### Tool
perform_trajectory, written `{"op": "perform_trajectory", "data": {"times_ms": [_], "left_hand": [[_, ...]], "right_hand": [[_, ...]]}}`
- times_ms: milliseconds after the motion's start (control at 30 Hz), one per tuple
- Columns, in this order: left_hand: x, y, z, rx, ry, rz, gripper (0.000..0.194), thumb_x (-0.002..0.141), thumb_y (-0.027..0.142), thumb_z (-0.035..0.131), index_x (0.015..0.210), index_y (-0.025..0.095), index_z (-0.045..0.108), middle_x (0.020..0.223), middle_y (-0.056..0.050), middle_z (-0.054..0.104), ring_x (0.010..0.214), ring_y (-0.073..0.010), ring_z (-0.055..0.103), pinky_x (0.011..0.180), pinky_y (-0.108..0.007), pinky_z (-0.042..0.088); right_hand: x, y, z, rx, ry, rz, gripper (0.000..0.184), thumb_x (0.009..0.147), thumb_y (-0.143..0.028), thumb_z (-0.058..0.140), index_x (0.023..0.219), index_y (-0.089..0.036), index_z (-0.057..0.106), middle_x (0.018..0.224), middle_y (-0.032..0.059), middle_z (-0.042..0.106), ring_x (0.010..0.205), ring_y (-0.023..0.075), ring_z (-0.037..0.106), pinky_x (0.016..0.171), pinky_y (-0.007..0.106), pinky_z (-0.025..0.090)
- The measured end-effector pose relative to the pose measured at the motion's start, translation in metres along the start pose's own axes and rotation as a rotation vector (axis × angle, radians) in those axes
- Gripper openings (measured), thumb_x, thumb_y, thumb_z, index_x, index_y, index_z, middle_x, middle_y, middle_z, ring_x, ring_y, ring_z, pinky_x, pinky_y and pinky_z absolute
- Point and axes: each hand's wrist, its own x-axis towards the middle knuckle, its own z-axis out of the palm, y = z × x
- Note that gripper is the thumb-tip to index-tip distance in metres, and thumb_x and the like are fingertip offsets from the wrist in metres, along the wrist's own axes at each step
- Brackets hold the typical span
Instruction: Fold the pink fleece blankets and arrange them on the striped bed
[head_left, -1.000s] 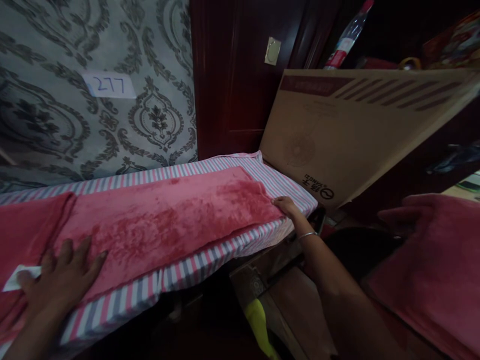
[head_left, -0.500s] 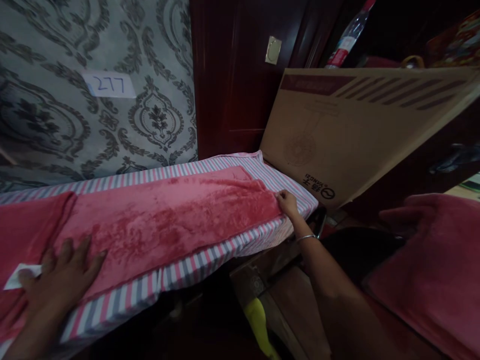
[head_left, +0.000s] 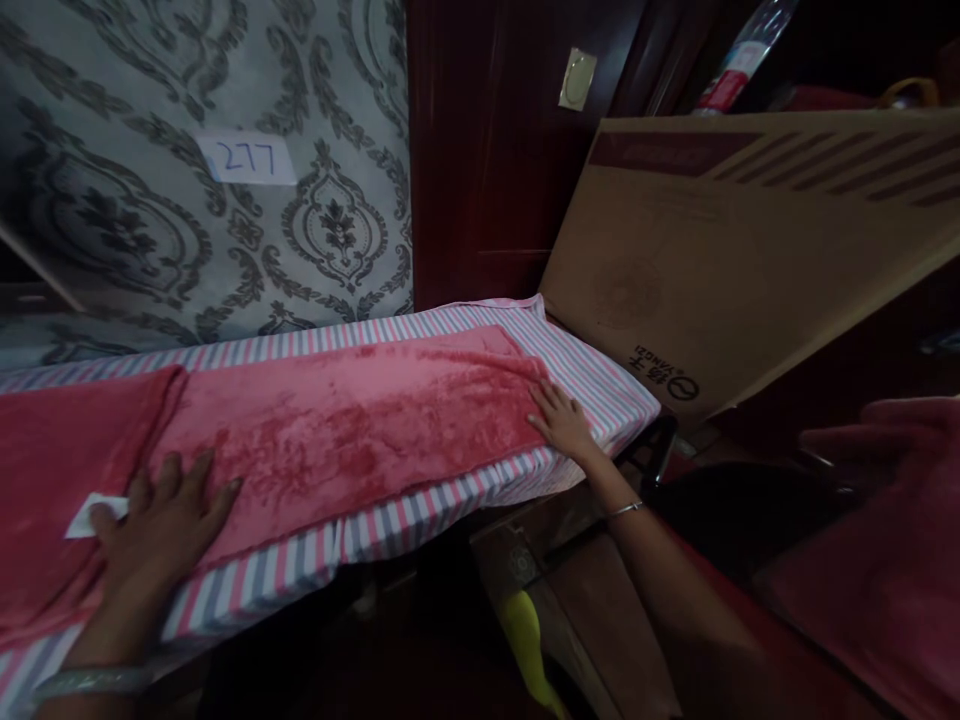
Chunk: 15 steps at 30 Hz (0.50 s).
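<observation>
A red plush blanket (head_left: 337, 430) lies spread lengthwise over a striped sheet (head_left: 375, 535). Its left part is doubled into a thicker folded layer, on which a white label (head_left: 94, 515) shows. My left hand (head_left: 161, 520) rests on the blanket by that fold, fingers spread, with the label partly under its thumb side. At the blanket's right end, my right hand (head_left: 561, 420) lies flat with its fingers apart on the edge. Low creases run along the plush near the right hand.
A large cardboard box (head_left: 720, 240) leans behind the right end, with a plastic bottle (head_left: 746, 60) above it. More red plush fabric (head_left: 877, 520) hangs at the right. A yellow-green object (head_left: 525, 640) is below. A "277" paper (head_left: 251, 158) is on the patterned wall.
My right hand has let go of the blanket's right edge, going from a pinch to lying flat on it. My left hand stays spread by the fold. The view has shifted slightly.
</observation>
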Motion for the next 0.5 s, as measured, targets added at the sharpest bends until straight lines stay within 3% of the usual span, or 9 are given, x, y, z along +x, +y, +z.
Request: {"op": "perform_trajectory", "data": {"times_ms": [133,300,433,500], "left_hand": [[-0.003,0.001,-0.004,-0.035,-0.013,-0.027,0.069,0.102,0.048,0.013,0.154,0.009,0.037,0.165,-0.023,0.025,0.15,-0.0449,0.021,0.112,-0.073,0.016],[-0.003,0.008,-0.014,-0.032,0.002,0.019,0.066,0.103,0.046,0.018,0.151,0.008,0.039,0.161,-0.024,0.031,0.149,-0.0433,0.024,0.112,-0.073,0.021],[0.003,0.043,-0.007,-0.023,0.013,0.269,0.058,0.1,0.041,0.032,0.147,0.011,0.049,0.162,-0.021,0.033,0.151,-0.0387,0.025,0.118,-0.066,0.022],[0.005,0.063,0.009,-0.052,0.003,0.451,0.058,0.098,0.042,0.038,0.149,0.017,0.049,0.163,-0.016,0.034,0.152,-0.0358,0.025,0.12,-0.062,0.021]], "right_hand": [[-0.009,0.001,0.012,-0.059,-0.162,0.046,0.058,0.104,-0.05,0.038,0.156,-0.026,0.039,0.165,0.0098,0.031,0.151,0.0322,0.024,0.117,0.06,0.026],[-0.002,-0.001,0.008,-0.047,-0.169,0.094,0.056,0.104,-0.047,0.036,0.156,-0.027,0.038,0.164,0.0106,0.033,0.152,0.0317,0.025,0.115,0.064,0.029],[0.006,-0.024,0.006,-0.025,-0.039,-0.04,0.057,0.103,-0.047,0.039,0.157,-0.031,0.037,0.165,0.0084,0.03,0.153,0.0343,0.021,0.115,0.065,0.028],[0.009,-0.034,0.01,-0.011,-0.064,-0.107,0.056,0.102,-0.046,0.042,0.157,-0.032,0.038,0.165,0.0069,0.031,0.152,0.0335,0.023,0.118,0.062,0.026]]}}
